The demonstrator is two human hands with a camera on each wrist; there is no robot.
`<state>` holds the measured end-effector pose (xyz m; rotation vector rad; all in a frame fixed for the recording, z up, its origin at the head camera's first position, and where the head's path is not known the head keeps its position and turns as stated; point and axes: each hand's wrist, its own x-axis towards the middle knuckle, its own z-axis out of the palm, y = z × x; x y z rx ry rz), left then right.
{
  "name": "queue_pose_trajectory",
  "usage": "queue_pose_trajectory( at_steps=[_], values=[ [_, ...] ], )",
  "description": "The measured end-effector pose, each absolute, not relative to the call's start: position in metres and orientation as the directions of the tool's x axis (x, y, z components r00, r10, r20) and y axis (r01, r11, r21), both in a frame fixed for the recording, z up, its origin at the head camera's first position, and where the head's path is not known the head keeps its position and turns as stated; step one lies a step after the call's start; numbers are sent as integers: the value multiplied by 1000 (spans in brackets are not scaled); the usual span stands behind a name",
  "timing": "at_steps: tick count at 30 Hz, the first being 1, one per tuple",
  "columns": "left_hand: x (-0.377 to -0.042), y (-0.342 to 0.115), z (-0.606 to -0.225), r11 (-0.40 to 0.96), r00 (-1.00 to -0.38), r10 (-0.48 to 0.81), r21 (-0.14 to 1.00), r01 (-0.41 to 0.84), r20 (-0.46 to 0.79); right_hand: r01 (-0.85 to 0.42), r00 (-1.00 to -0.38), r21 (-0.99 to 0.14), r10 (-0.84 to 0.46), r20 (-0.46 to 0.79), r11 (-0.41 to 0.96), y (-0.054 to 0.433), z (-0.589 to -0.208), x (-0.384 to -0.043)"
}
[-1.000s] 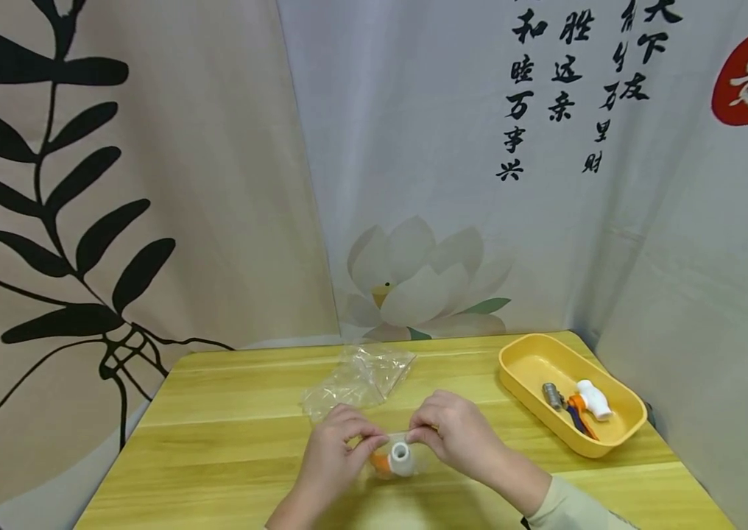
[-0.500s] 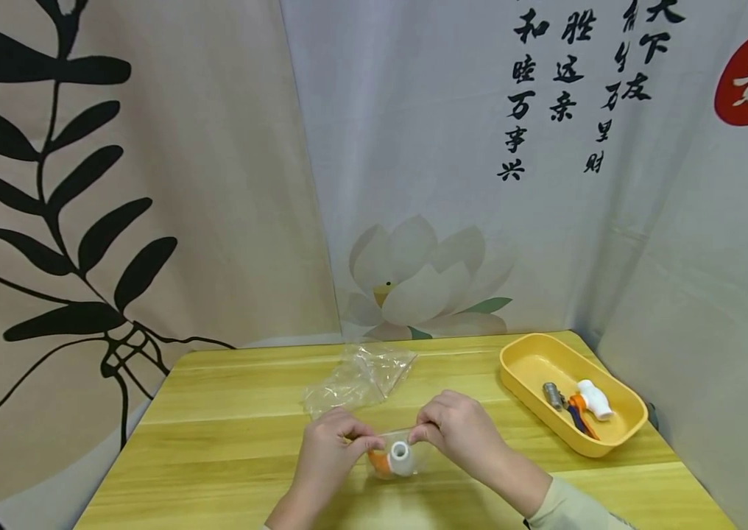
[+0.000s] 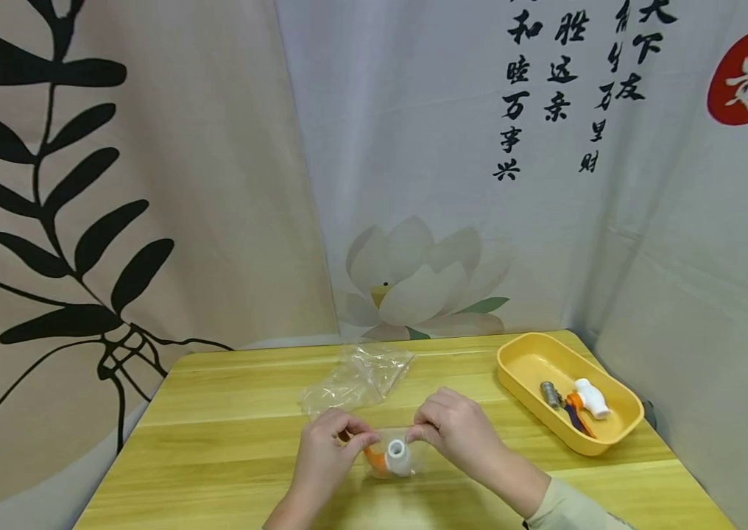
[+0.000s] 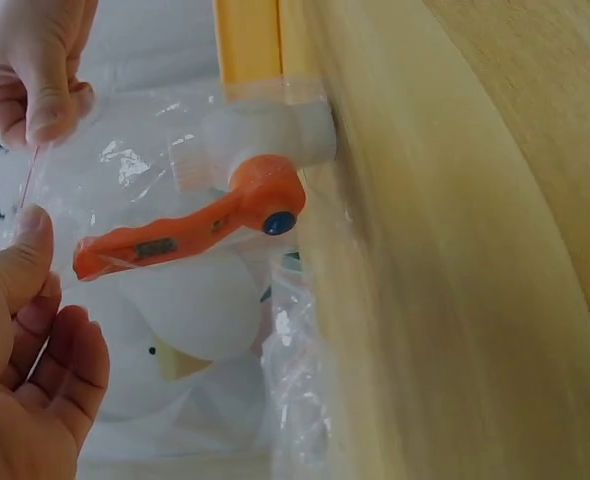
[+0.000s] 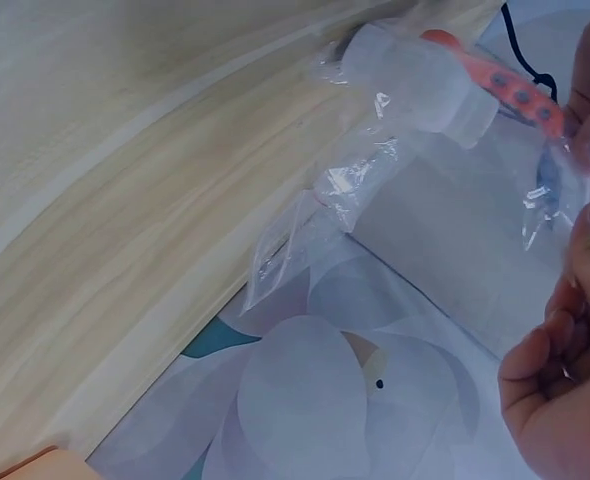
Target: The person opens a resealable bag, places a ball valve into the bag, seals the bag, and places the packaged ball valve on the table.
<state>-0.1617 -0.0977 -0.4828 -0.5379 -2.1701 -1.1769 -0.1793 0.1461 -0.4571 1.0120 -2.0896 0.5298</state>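
Both hands pinch the top edge of a small clear zip bag (image 4: 125, 165), which hangs low above the table. Inside it is a white plastic valve (image 3: 398, 459) with an orange lever handle (image 4: 175, 238) that has a blue dot at its pivot. My left hand (image 3: 326, 450) grips the left part of the edge between thumb and forefinger, its other fingers loosely curled. On the right part, my right hand (image 3: 461, 434) pinches with thumb and fingers. A red zip line stretches between the fingertips in the left wrist view.
A second clear bag (image 3: 355, 379) lies crumpled behind the hands. At the right of the wooden table (image 3: 215, 442), a yellow tray (image 3: 540, 419) holds a grey cylindrical piece (image 3: 550, 394), another white fitting (image 3: 591, 398) and orange and dark blue parts. A printed curtain hangs behind.
The left fingertips have shifted slightly left, so the gap between the two pinches is a little wider and more of the bag's top shows. The right hand keeps its hold.
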Motion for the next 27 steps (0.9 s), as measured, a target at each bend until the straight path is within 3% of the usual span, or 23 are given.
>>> queue_pose_trajectory(
  at_steps=[10, 17, 21, 27],
  values=[
    [-162, -103, -488, 457, -859, 47, 754, 472, 509, -793, -409, -21, -506, 759, 609, 138, -451, -175],
    [-166, -97, -505, 385, -955, 177, 876, 291, 239, -789, -416, -28, -499, 761, 614, 135, -453, -175],
    [-168, -92, -513, 331, -962, 242, 921, 206, 129, -789, -427, -54, -483, 764, 612, 136, -454, -175],
    [-172, -85, -522, 341, -949, 306, 921, 186, 79, -789, -441, -95, -453, 775, 607, 141, -456, -177]
  ],
)
